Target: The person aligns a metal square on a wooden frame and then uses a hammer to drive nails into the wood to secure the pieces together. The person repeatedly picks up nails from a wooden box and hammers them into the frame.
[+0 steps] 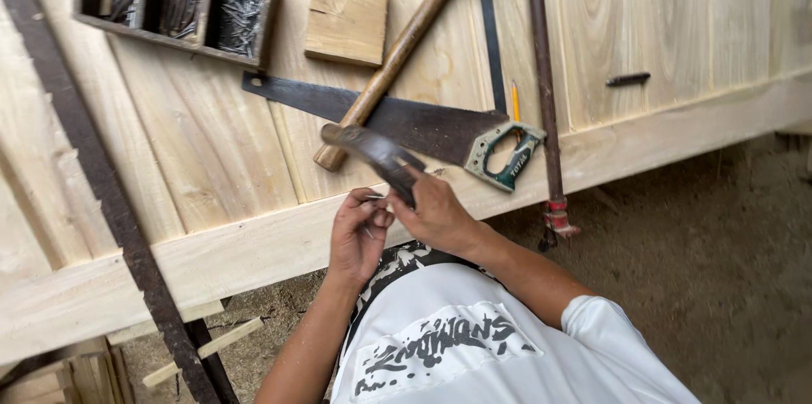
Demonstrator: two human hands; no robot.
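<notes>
Nails [372,198] pinched in left hand [358,233]; right hand [436,214] grips dark tool [372,154]

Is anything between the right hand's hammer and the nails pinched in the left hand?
Nothing visible. The right hand holds a dark hammer just above the left hand, which pinches small nails; the two hands nearly touch over the board edge.

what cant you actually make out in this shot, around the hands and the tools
- Head view: what the left hand pinches is too small to tell; it looks like thin metal pieces.
- The dark tool in the right hand is motion-blurred, so its kind is unclear.
- The hammer head is cut off by the top edge.
- The compartment box contents are too small to sort.
</notes>
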